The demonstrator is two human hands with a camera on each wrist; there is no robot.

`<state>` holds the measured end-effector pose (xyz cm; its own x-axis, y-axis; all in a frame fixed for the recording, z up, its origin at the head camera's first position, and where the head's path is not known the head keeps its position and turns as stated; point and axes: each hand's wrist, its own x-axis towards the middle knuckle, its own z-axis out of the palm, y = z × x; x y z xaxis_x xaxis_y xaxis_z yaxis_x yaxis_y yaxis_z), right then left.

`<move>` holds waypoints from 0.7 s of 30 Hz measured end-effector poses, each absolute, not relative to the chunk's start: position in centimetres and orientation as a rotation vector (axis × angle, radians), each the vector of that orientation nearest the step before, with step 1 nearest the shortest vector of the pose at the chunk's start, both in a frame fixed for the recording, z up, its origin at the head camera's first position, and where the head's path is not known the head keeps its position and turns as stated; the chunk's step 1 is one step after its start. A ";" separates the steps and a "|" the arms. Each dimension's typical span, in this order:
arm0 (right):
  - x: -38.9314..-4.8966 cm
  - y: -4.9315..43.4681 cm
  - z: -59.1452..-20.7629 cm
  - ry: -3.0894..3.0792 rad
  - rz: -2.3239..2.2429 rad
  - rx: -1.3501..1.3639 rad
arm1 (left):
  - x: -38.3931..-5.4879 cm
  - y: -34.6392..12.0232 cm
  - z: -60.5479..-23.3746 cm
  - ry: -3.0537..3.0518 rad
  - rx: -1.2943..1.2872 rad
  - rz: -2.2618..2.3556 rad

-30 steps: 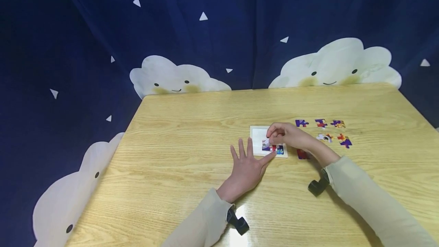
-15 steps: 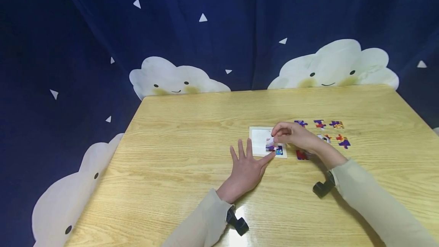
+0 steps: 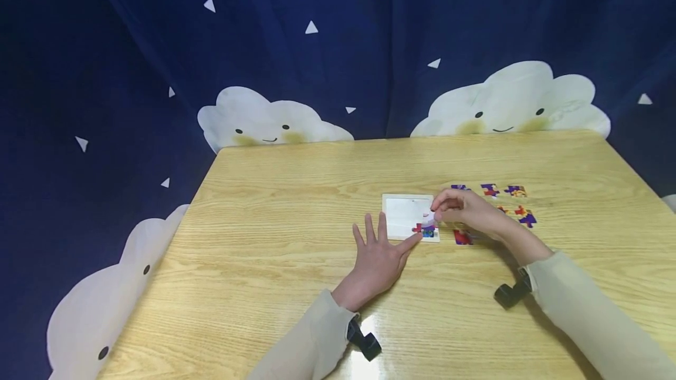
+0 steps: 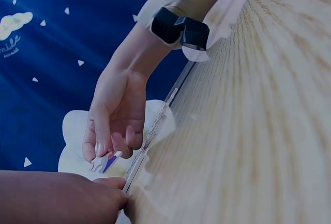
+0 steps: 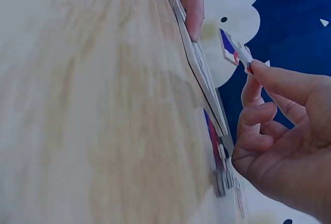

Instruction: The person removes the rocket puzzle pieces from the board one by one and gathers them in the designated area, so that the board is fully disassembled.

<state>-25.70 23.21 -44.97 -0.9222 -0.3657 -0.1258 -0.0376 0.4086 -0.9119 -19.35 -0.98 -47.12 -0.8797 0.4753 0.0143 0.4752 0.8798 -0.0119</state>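
Observation:
My right hand (image 3: 469, 213) pinches a white and purple jigsaw piece (image 5: 230, 49) between thumb and fingertips, tilted above the puzzle tray. In the head view this piece overlaps the lower right part of the white-rimmed tray (image 3: 384, 220). Joined pieces (image 3: 426, 233) with red and blue print lie in the tray's near right corner. My left hand (image 3: 376, 258) is spread flat on the table, its thumb reaching to the tray's near edge by those pieces. The left wrist view shows the held piece just beyond the left hand.
To the right of the tray lie several loose jigsaw pieces, among them a red one (image 3: 462, 237), a yellow and purple one (image 3: 516, 191) and an orange and purple one (image 3: 526, 216). A dark blue curtain (image 3: 369, 46) with clouds hangs behind the wooden table (image 3: 285, 192).
My right hand has moved right with the pinched piece, from over the tray's middle to its right side, uncovering more of the tray. The left hand has stayed in place.

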 end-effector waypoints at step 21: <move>-23.7 26.8 -45.0 2.405 -1.489 -0.370 | -19.3 -1.1 -47.2 -3.027 -0.760 0.003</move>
